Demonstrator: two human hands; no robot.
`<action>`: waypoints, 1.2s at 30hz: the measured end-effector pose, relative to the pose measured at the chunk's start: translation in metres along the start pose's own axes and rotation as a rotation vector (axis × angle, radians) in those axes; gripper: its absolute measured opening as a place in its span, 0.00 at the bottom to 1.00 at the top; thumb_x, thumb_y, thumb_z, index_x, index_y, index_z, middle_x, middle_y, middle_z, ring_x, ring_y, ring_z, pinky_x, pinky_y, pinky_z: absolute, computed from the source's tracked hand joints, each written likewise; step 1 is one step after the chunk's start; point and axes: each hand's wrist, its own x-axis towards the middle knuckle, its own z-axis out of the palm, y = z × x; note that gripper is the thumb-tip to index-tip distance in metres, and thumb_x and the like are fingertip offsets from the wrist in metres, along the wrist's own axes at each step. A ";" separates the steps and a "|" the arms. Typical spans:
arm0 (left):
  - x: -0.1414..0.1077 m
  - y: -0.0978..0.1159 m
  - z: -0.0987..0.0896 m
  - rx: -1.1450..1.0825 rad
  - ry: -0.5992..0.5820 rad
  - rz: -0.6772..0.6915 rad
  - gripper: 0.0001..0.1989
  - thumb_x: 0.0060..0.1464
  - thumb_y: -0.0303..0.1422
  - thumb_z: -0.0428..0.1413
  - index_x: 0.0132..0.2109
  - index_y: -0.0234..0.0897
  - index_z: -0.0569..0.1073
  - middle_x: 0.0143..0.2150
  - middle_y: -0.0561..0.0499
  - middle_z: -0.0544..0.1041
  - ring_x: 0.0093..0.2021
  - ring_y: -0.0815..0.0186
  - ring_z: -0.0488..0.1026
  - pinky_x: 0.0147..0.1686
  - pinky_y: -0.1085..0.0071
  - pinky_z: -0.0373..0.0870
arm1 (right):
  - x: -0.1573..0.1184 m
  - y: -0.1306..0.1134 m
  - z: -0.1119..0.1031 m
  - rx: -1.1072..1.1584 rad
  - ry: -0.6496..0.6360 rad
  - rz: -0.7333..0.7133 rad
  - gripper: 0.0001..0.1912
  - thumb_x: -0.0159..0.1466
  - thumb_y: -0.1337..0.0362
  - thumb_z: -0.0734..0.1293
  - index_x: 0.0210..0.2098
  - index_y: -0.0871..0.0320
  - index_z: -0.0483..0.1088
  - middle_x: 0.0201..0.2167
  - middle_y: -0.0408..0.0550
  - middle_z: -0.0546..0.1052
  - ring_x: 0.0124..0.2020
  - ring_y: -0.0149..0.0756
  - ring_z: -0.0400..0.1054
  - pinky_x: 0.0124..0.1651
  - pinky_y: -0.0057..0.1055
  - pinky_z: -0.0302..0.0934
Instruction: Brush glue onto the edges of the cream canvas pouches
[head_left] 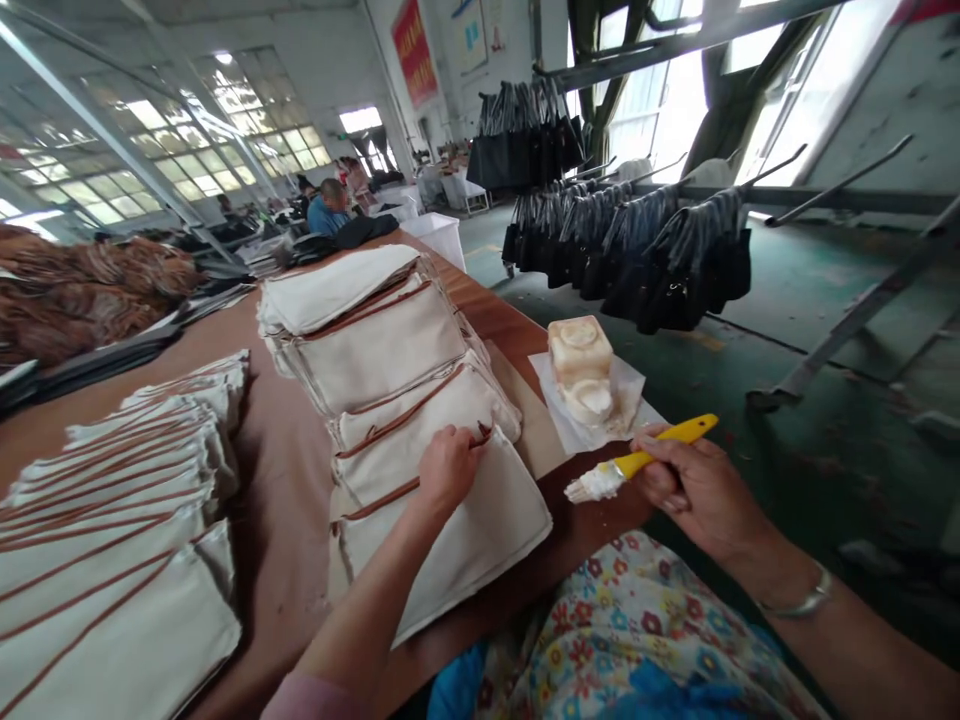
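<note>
My left hand is closed on the brown-trimmed edge of the nearest cream fabric piece, at the front of an overlapping stack in the middle of the table. In my right hand is a yellow-handled brush, held beyond the table's right edge region. White paste coats its bristles, which point left over the brown surface. Just behind the brush, a paste-smeared container sits on white paper.
More cream pieces with brown trim lie fanned out at the left. Brown material is heaped behind them. Black bags hang on a metal rack beyond the table. A person in blue is in the background, near a white bin.
</note>
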 end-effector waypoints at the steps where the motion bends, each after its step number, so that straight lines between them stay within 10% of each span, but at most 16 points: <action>1: -0.002 0.002 -0.001 0.009 0.003 -0.006 0.08 0.62 0.36 0.55 0.40 0.38 0.76 0.41 0.44 0.77 0.44 0.56 0.73 0.37 0.66 0.63 | 0.000 -0.001 -0.002 0.004 0.005 -0.002 0.11 0.57 0.62 0.76 0.32 0.58 0.71 0.12 0.35 0.59 0.12 0.22 0.47 0.15 0.22 0.41; 12: -0.091 0.001 -0.048 0.098 0.774 0.352 0.07 0.59 0.34 0.62 0.37 0.38 0.71 0.29 0.52 0.72 0.30 0.65 0.69 0.33 0.70 0.63 | 0.001 -0.013 -0.025 0.023 0.018 -0.075 0.09 0.58 0.63 0.74 0.31 0.59 0.71 0.12 0.35 0.59 0.11 0.21 0.48 0.15 0.21 0.41; 16: -0.076 -0.001 -0.042 0.123 0.631 0.177 0.09 0.60 0.37 0.60 0.35 0.39 0.72 0.32 0.48 0.74 0.35 0.60 0.71 0.37 0.67 0.65 | -0.001 -0.010 -0.020 0.021 -0.019 -0.072 0.07 0.59 0.64 0.74 0.31 0.59 0.72 0.12 0.36 0.60 0.12 0.21 0.49 0.15 0.20 0.43; 22: -0.015 -0.012 -0.016 -0.068 0.006 -0.168 0.14 0.61 0.43 0.55 0.44 0.36 0.74 0.46 0.41 0.78 0.48 0.53 0.73 0.45 0.63 0.67 | -0.005 -0.009 -0.005 0.080 -0.064 -0.058 0.08 0.59 0.65 0.74 0.30 0.60 0.71 0.12 0.35 0.59 0.12 0.21 0.48 0.14 0.20 0.43; 36: -0.013 -0.006 -0.001 -0.412 -0.115 -0.142 0.12 0.55 0.40 0.56 0.38 0.38 0.80 0.36 0.47 0.82 0.37 0.60 0.77 0.35 0.69 0.66 | 0.023 0.002 0.049 -0.025 -0.157 -0.173 0.19 0.56 0.56 0.77 0.34 0.57 0.66 0.14 0.32 0.60 0.13 0.22 0.48 0.15 0.19 0.41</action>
